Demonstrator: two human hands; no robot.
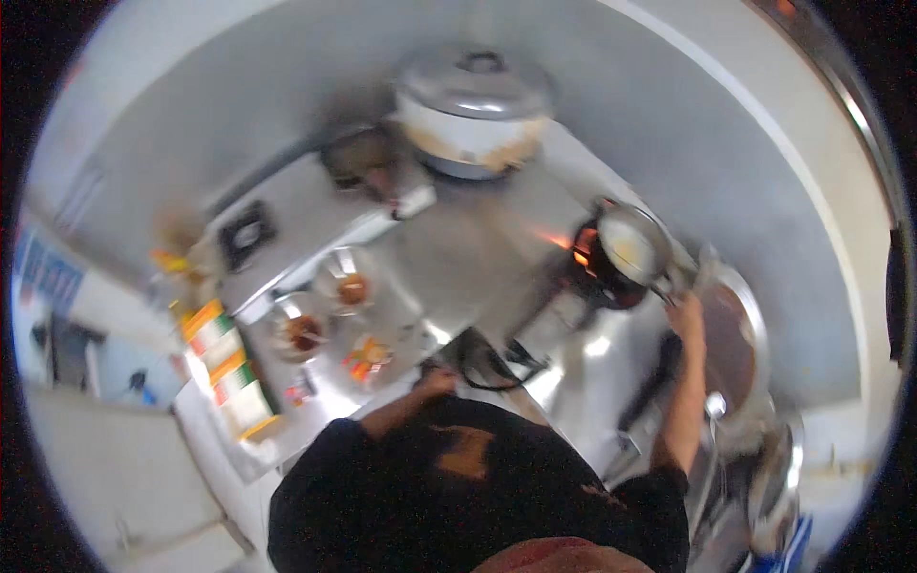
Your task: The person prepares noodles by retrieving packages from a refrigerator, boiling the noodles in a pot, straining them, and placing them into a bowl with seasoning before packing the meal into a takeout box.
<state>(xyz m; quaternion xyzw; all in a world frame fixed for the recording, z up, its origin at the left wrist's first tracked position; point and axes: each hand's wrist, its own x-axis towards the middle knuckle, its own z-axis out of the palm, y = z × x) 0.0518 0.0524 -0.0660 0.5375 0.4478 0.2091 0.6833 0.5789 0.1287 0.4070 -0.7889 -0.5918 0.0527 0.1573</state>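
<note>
My right hand (685,315) is closed on the handle of a small pan (629,243), which is tilted at a gas burner (602,279) with orange flame showing at its left side. Something pale yellow and white lies in the pan. At the counter's near edge, my left hand (437,381) is closed around the dark handle of a second pan (487,362), dark inside and blurred. Left of that hand stand two bowls with reddish-brown contents, one nearer (301,333) and one farther (351,286), beside a small heap of orange and red pieces (369,358).
A large lidded pot (473,114) stands at the back. A wide round pan (727,344) with brown contents is at the right. Green, white and orange cartons (233,372) line the left edge, near a black burner grate (247,235). More metal vessels crowd the lower right.
</note>
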